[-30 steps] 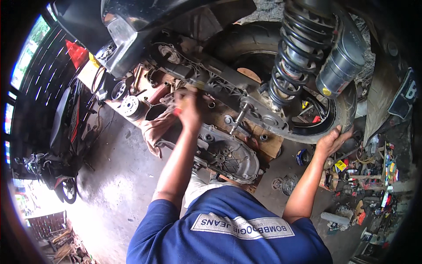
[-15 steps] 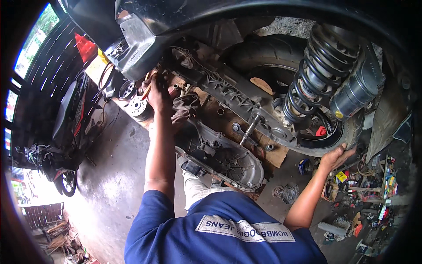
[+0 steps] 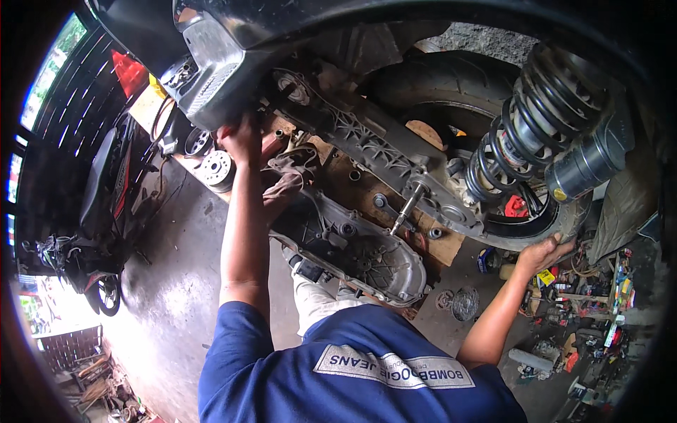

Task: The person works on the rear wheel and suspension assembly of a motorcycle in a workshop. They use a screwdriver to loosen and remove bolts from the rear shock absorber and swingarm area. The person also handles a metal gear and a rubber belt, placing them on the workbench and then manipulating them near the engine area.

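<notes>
In the head view, the left hand (image 3: 243, 144) reaches in at upper left; black bodywork (image 3: 218, 88) hides its fingers, so I cannot tell its grip. The right hand (image 3: 543, 256), fingers loose and unclosed, touches the tyre (image 3: 458, 79) at right. A careless left wrist could knock the round metal part (image 3: 217, 170) off the tan board (image 3: 143, 113). Grey floor (image 3: 169, 271) spreads lower left; clutter (image 3: 564, 289) crowds the right.

Dull metal casing (image 3: 352, 247) sits at five o'clock, crumpled cloth (image 3: 285, 191) at ten, glossy bodywork (image 3: 331, 27) at twelve, matt rubber tyre (image 3: 465, 74) at one.
</notes>
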Demonstrator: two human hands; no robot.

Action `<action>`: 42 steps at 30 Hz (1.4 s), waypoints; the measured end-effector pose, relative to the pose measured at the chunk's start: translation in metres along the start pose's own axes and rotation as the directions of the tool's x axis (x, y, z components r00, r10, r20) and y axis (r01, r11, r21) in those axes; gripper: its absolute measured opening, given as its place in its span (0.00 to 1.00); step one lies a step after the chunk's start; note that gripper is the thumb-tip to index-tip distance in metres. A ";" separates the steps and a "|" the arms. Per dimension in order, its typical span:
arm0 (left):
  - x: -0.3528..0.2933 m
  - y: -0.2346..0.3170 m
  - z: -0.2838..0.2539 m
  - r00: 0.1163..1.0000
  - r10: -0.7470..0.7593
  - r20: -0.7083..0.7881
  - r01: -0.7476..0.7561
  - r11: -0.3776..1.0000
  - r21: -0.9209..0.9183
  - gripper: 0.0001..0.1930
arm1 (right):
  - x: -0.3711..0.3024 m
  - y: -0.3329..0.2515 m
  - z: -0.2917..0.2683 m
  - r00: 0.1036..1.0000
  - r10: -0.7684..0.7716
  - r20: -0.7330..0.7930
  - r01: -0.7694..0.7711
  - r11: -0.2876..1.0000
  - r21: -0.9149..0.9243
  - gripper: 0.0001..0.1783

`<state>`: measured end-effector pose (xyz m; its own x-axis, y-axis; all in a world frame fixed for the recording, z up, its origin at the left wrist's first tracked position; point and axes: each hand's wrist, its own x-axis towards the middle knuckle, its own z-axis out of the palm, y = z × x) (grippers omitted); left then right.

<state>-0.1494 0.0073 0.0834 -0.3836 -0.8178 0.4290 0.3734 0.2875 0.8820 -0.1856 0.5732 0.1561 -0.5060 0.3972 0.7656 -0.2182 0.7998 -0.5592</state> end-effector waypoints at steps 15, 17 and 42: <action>-0.063 -0.006 0.003 0.965 -0.163 0.207 0.136 0.981 0.135 0.03 | -0.002 0.016 0.002 0.998 0.051 0.022 -0.052 0.997 0.055 0.49; -0.078 0.000 0.006 0.856 -0.372 0.359 0.458 0.868 -0.191 0.04 | -0.002 0.015 0.002 1.000 -0.008 0.013 0.007 0.998 0.055 0.50; -0.187 0.064 0.044 0.493 -0.423 0.761 0.619 0.785 0.035 0.07 | -0.004 0.011 0.006 1.000 0.000 -0.007 0.001 0.998 0.067 0.56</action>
<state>-0.0908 0.2009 0.0683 -0.9893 -0.1451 -0.0132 0.0257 -0.2630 0.9645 -0.1906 0.5777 0.1454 -0.5003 0.4000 0.7679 -0.2738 0.7683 -0.5786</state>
